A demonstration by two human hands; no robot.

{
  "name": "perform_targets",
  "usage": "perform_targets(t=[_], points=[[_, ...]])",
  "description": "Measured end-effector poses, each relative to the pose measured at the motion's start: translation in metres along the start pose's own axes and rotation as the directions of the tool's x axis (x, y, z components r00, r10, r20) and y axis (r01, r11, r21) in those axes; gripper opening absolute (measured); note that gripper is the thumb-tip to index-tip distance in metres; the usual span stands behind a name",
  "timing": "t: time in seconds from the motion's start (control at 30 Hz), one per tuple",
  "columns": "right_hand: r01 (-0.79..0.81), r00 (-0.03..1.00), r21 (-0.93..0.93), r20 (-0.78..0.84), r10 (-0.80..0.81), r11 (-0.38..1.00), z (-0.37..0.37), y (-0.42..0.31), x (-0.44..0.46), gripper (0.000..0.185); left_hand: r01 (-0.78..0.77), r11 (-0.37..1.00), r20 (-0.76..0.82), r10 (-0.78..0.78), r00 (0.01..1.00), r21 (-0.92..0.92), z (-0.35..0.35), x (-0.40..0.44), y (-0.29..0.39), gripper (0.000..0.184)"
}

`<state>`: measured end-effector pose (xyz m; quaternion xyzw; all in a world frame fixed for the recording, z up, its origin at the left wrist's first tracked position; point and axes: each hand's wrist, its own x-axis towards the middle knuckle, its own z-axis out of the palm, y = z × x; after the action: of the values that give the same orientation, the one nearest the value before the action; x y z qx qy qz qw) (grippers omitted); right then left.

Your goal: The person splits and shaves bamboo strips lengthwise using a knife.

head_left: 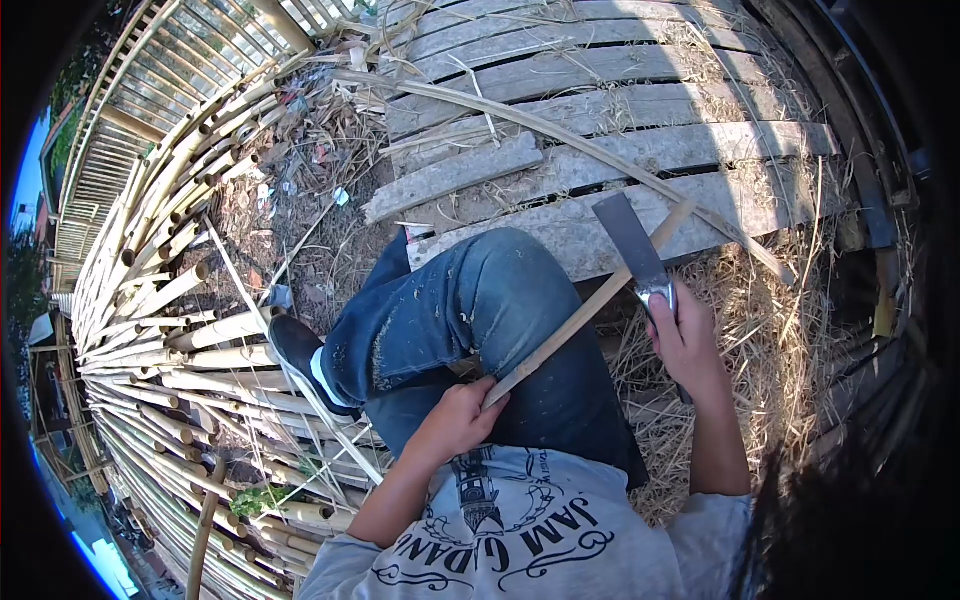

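My left hand [460, 415] is closed around the near end of a split bamboo strip [562, 335], which slants over my jeans [430, 310] towards the upper right. In my right hand [685, 340] is a broad-bladed knife [630, 237], gripped by its handle with the thumb up near the blade. The blade lies across the strip near its far end; whether it cuts into it cannot be made out. Part of the knife's handle is hidden by my fingers.
A slatted wooden platform [640, 115] lies ahead, with a loose board [455, 178] and a long bamboo strip [560, 135] on it. Bamboo poles [180, 385] are stacked at left. Straw-like shavings [765, 350] cover the ground at right. A bamboo fence [190, 70] stands behind.
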<state>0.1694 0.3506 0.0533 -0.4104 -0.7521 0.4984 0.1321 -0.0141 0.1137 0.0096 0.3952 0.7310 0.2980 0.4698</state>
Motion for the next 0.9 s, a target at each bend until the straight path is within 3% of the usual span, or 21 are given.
perform_targets(t=[0.07, 0.13, 0.2, 0.27, 0.33, 0.4, 0.5, 0.57, 0.63, 0.73, 0.8, 0.87, 0.9], points=[[-0.018, 0.988, -0.049, 0.152, 0.025, 0.999, 0.002, -0.006, -0.01, 0.024, 0.005, 1.0, 0.007, -0.005, 1.0, 0.003, 0.002, 0.002, -0.004, 0.021], [-0.017, 0.997, -0.059, 0.073, 0.021, 0.998, -0.011, -0.003, -0.009, 0.025, -0.053, 0.996, 0.008, 0.054, 0.999, -0.078, 0.005, 0.006, -0.013, 0.023], [-0.144, 0.981, 0.1, -0.118, 0.156, 0.984, -0.019, -0.006, -0.005, 0.025, -0.05, 0.996, 0.008, 0.05, 0.999, -0.079, 0.007, 0.006, -0.017, 0.025], [-0.128, 0.988, 0.006, -0.082, 0.128, 0.992, -0.022, -0.003, -0.007, 0.025, -0.032, 0.99, 0.044, 0.038, 0.998, -0.137, 0.007, 0.008, -0.02, 0.027], [0.058, 0.99, -0.169, 0.136, -0.035, 0.984, -0.011, 0.005, -0.016, 0.024, 0.019, 0.987, 0.108, -0.002, 0.994, -0.161, 0.0, 0.01, -0.018, 0.03], [0.065, 0.986, -0.214, 0.162, -0.03, 0.975, -0.013, 0.001, -0.014, 0.025, 0.032, 0.994, 0.133, -0.018, 0.991, -0.101, -0.001, 0.014, -0.018, 0.031], [-0.139, 0.984, 0.031, -0.111, 0.142, 0.99, -0.021, -0.01, 0.0, 0.026, 0.035, 0.993, 0.136, -0.02, 0.991, -0.109, -0.001, 0.015, -0.016, 0.031], [-0.093, 0.995, -0.049, -0.034, 0.092, 0.994, -0.013, -0.003, -0.005, 0.026, 0.031, 0.995, 0.13, -0.018, 0.991, -0.097, -0.001, 0.013, -0.017, 0.031], [0.056, 0.994, -0.162, 0.099, -0.04, 0.985, 0.004, 0.004, -0.017, 0.026, 0.012, 0.989, 0.091, 0.002, 0.996, -0.147, 0.002, 0.009, -0.02, 0.03], [0.016, 0.996, -0.219, 0.085, 0.003, 0.976, -0.006, -0.002, -0.014, 0.025, -0.008, 0.989, 0.096, 0.023, 0.995, -0.148, 0.004, 0.014, -0.021, 0.03], [-0.193, 0.974, 0.088, -0.101, 0.202, 0.977, -0.01, -0.009, -0.006, 0.023, 0.005, 0.989, 0.113, 0.012, 0.993, -0.15, 0.002, 0.013, -0.02, 0.03], [-0.078, 0.996, -0.071, -0.054, 0.074, 0.994, -0.004, 0.006, -0.007, 0.023, 0.008, 0.989, 0.115, 0.009, 0.993, -0.149, -0.001, 0.012, -0.015, 0.03], [0.004, 0.997, -0.156, 0.07, 0.007, 0.988, 0.005, 0.01, -0.013, 0.024, 0.055, 0.988, 0.149, -0.033, 0.988, -0.143, -0.004, 0.011, -0.012, 0.031]])
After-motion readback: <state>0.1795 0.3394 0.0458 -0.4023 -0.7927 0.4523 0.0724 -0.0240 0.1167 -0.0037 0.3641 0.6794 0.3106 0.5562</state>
